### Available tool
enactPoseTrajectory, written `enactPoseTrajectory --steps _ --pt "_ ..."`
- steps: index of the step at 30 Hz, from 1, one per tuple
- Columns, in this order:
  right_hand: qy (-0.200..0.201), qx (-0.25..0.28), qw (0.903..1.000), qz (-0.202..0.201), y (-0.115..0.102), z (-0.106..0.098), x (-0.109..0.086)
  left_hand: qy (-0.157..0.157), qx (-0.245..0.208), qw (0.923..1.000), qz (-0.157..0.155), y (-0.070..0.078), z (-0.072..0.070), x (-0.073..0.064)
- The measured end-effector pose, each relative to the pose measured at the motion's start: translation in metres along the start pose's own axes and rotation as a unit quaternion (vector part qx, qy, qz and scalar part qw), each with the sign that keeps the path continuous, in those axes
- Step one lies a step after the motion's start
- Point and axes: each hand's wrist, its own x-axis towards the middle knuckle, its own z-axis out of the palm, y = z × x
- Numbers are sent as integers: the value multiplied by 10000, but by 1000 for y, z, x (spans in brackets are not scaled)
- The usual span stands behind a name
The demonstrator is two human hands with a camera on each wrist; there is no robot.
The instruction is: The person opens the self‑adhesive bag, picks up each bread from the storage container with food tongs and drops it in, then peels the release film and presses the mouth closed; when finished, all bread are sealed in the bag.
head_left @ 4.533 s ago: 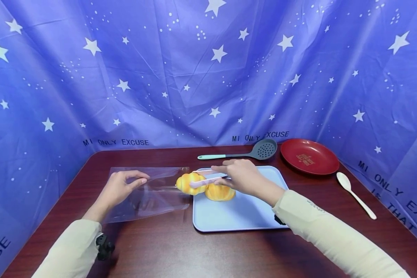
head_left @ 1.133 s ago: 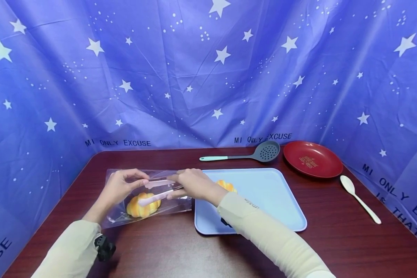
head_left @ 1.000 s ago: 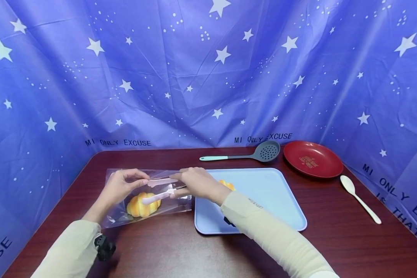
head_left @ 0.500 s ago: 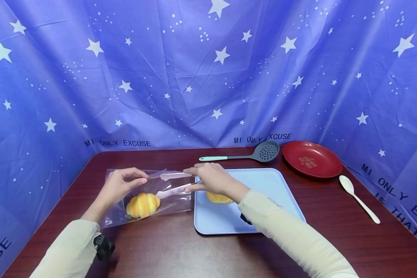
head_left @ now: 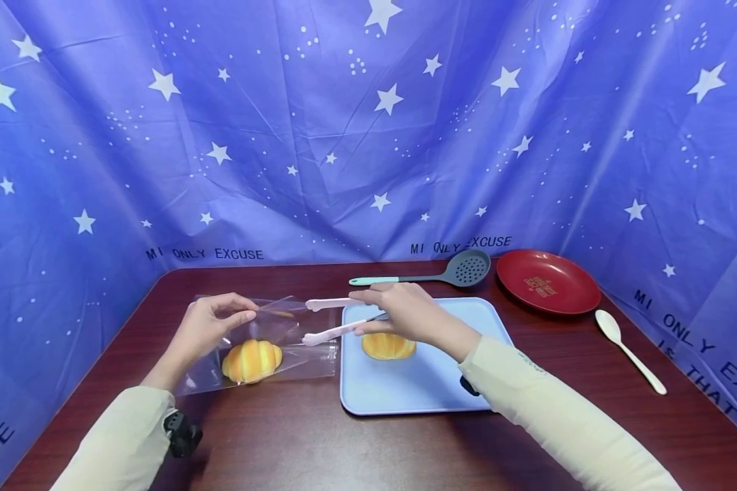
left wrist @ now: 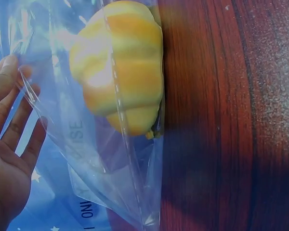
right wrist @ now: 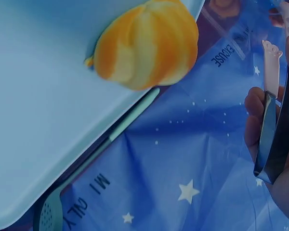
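My left hand (head_left: 211, 323) pinches the upper film of a clear plastic bag (head_left: 307, 361) between thumb and fingers, lifting it. Inside the bag lies a golden croissant-shaped bread (head_left: 252, 361), filling much of the left wrist view too. My right hand (head_left: 414, 314) grips pink-tipped metal tongs (right wrist: 272, 139), their arms spread with nothing between the tips. Those tips point left, over the bag's right end. Under the right hand, a second golden bread (head_left: 388, 346) rests on the light blue tray (head_left: 417, 395), its upper part hidden by the hand in the head view.
Behind the tray lies a grey slotted skimmer (head_left: 467, 268) with a mint handle. A red plate (head_left: 546, 281) stands at the back right, and a cream spoon (head_left: 629, 351) lies in front of it. A blue starry cloth (head_left: 319, 170) hangs around the table.
One bread went from above the tray's left edge into the bag, carried by the tongs, which let it go. The right hand and open tongs then drew back right; the left hand stayed nearly still.
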Motion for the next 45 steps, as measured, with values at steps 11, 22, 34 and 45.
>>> enactPoseTrajectory --steps 11,22,34,45 --pt "214 32 9987 469 22 -19 -34 289 140 9995 -7 -5 -2 1" --pt "-55 62 9925 1218 46 -24 -76 257 -28 9997 23 -8 -1 -2" --pt "-184 72 9903 1377 64 -15 -111 -49 -23 10000 -19 -9 3 -2" --pt "-354 -27 9931 1114 71 0 -113 -175 -145 9997 -30 -9 7 0"
